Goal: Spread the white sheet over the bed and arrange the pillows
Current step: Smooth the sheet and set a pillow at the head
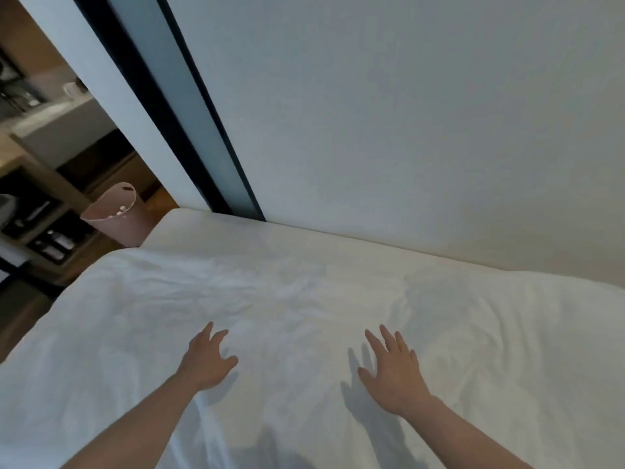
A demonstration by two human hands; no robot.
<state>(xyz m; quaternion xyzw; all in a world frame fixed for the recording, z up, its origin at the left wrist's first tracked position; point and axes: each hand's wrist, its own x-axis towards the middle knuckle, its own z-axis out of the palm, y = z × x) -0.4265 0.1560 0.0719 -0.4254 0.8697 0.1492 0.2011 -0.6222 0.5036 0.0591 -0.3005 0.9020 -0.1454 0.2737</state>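
A: What are the hands doing?

B: I see both palm-down over the sheet (pixel 304 299), holding nothing. My left hand (pixel 208 362) has its fingers spread toward one o'clock; my right hand (pixel 392 370) fans flat toward eleven. Whether they touch it, I cannot tell.

A: And around them?

B: Sheet covers the bed to the wall (pixel 406 113) at twelve; a pink bin (pixel 116 214) stands at ten.
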